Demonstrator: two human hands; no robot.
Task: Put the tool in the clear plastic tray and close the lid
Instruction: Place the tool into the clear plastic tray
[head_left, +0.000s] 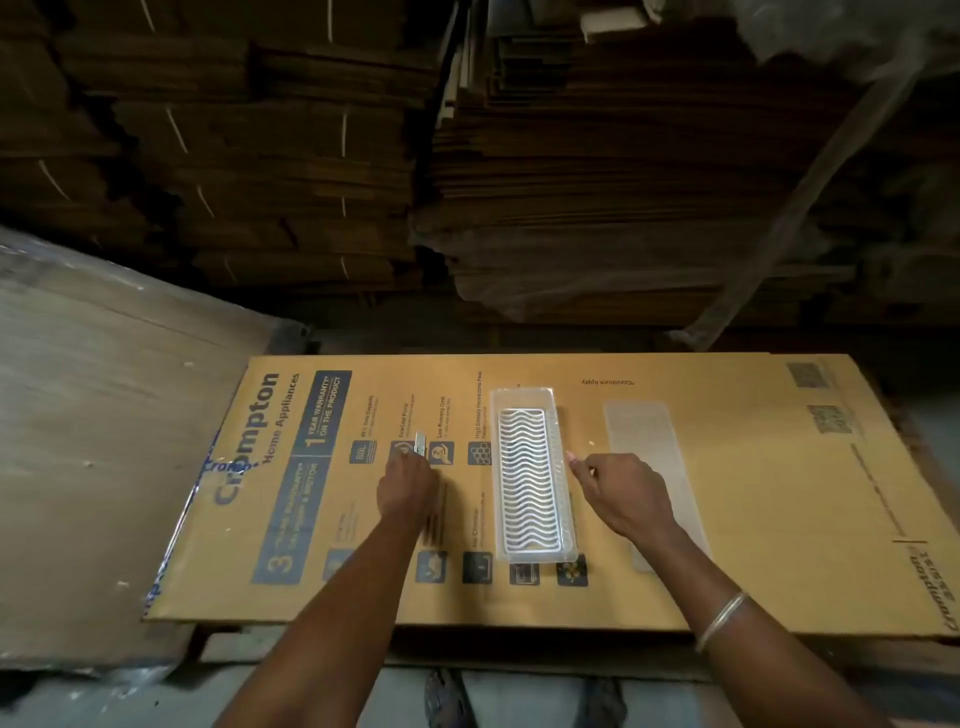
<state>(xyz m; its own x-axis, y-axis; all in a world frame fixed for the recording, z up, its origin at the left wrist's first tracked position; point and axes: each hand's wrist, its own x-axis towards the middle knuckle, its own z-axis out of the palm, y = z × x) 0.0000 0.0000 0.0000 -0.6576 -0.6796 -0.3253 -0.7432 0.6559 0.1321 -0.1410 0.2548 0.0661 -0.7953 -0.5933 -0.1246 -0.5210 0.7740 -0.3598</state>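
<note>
A person's two bare forearms reach over a flattened printed cardboard carton (675, 519) that serves as the work surface. Near its middle lies the clear plastic tray (530, 475), long and narrow, with a white wavy-ribbed insert showing inside it. To the left of the tray, the left hand (408, 486) rests on the carton with its fingers closed around a small slim tool (420, 444), whose pale metallic end pokes out past the fingertips; what kind of tool it is cannot be made out. The right hand (623, 493) sits just beside the tray's right edge, fingers loosely curled with the fingertips at or very near the rim, holding nothing, apparently steadying it. To the right of the tray, partly under that wrist, lies a flat translucent sheet, likely the lid (644, 441), apart from the tray. A thin metal bangle (722, 618) circles the right wrist. To do this step well, the left hand should probably lift the tool across and lay it lengthwise along the tray, while the right hand keeps the light tray from sliding. Nothing lies between the tool and the tray. Behind the tray, tall stacks of flattened cardboard (597, 182) fill the dim background, well clear of the work.
</note>
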